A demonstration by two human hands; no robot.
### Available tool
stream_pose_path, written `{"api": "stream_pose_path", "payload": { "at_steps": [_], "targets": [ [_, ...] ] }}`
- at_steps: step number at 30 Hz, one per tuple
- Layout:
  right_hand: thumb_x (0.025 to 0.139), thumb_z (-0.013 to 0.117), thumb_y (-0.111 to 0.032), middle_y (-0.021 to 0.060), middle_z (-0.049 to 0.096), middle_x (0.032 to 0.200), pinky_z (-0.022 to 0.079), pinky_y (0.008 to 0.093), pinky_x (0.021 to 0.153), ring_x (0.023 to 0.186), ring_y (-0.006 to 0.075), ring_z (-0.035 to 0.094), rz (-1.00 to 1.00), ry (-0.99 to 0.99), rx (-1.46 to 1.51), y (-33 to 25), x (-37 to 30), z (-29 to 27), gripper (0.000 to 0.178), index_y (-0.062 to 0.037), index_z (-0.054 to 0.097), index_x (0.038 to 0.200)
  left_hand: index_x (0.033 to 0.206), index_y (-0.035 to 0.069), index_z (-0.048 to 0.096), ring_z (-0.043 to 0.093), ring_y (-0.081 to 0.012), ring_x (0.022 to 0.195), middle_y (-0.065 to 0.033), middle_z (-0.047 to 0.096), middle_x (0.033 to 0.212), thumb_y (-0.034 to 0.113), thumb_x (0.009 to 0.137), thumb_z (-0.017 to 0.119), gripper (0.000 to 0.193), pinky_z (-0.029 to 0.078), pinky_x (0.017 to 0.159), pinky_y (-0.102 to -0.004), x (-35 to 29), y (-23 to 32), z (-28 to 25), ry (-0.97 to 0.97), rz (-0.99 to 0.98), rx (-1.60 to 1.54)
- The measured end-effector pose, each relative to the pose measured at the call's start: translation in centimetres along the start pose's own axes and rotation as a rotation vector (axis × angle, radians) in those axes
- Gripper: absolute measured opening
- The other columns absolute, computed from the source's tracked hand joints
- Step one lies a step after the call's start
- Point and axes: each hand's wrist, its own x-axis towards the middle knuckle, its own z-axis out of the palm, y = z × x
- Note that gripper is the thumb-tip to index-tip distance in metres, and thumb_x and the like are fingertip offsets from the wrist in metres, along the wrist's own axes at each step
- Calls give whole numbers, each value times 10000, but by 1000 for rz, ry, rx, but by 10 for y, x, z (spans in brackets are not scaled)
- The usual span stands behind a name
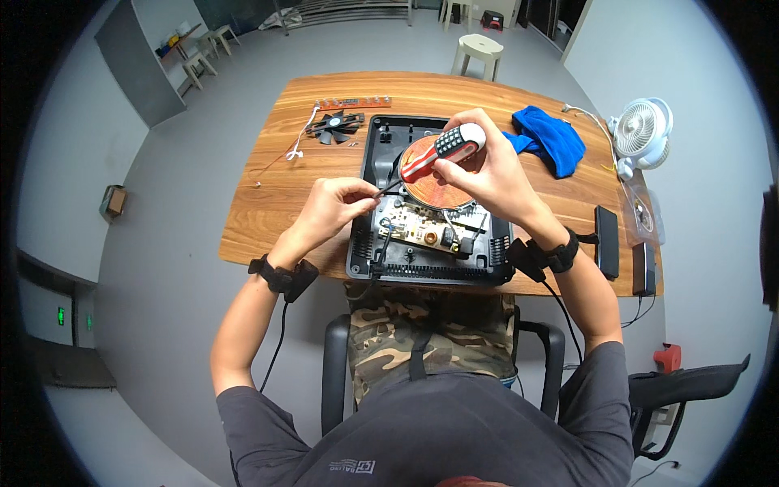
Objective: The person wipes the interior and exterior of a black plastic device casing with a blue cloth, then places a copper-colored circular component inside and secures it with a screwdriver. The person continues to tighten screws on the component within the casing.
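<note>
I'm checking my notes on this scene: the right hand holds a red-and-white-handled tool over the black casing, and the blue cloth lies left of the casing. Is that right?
Not quite: the blue cloth lies to the right of the black casing, as the head view shows. The right hand does hold the red-and-white-handled tool over the casing.

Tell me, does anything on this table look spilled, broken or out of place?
Nothing looks spilled or broken. The black fan sits on the table, left of the opened black housing, which looks odd because it may belong inside. The blue cloth is crumpled.
</note>
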Motion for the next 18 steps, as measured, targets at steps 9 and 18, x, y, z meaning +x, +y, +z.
{"api": "stream_pose_path", "payload": {
  "at_steps": [9, 18],
  "targets": [
    [852, 799, -204, 69, 706, 898, 559, 261, 721, 823, 98, 686, -7, 54, 1, 0, -5, -7, 451, -27, 539, 1175, 1076, -22, 739, 719, -106, 903, -65, 765, 967, 15, 941, 705, 144, 591, 813, -252, 0, 1, 0, -26, -40, -217],
    [853, 788, -166, 76, 703, 915, 574, 275, 734, 836, 117, 701, 7, 25, -18, -2, -9, -7, 435, -23, 527, 1171, 1066, -31, 728, 702, -116, 879, -78, 753, 967, 44, 955, 710, 135, 584, 790, -261, -3, -1, 3, -24, -84, -198]
  ]
}}
